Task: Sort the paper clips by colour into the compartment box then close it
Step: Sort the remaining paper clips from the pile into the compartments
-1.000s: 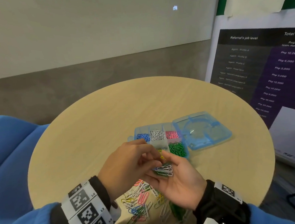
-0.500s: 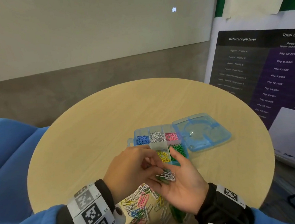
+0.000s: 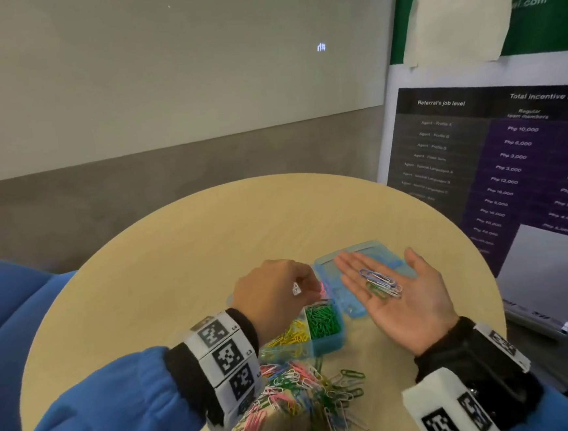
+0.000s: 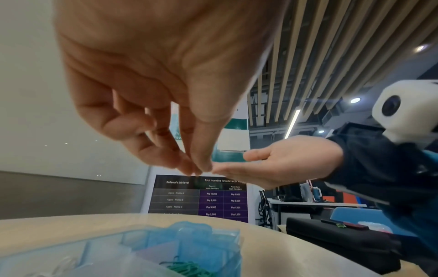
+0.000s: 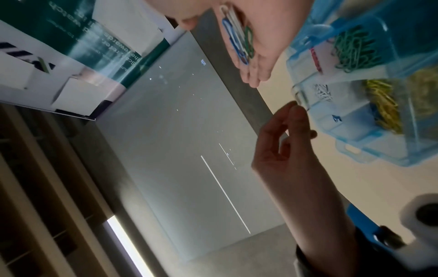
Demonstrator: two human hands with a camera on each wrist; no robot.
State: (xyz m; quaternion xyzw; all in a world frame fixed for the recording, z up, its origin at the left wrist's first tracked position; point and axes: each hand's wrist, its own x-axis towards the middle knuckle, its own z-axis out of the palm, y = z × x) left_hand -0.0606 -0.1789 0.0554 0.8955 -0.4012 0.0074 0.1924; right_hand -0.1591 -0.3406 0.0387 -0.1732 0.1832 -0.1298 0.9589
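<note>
Round wooden desk [image 3: 178, 274] against a grey wall, poster board on the right. Head view: compartment box [image 3: 330, 342] sits mid-desk, lid [image 3: 354, 260] flipped open to the right; green and yellow compartments near, pink one partly hidden behind the left hand [image 3: 275, 294]. Left grip is pinched over the far row with a white clip [image 3: 296, 288] at the fingertips. Right hand [image 3: 397, 294] is flat, palm up over the lid, carrying a small mixed bunch of clips [image 3: 381, 282], blue, white and green. Unsorted pile [image 3: 300, 394] lies at the near edge. Left wrist view: fingertips [image 4: 196, 166] pressed together above the box; the clip itself isn't visible here. Right wrist view: bunch loose on the open palm [image 5: 258, 46], white [image 5: 322, 92] and blue compartments just beside each other. Risks, as I judge them: release off-centre and the white clip bounces into the pink or blue cell; palm tilts and the bunch slides onto the lid or into the green cell; a sleeve sweeps the near pile off the desk.
</note>
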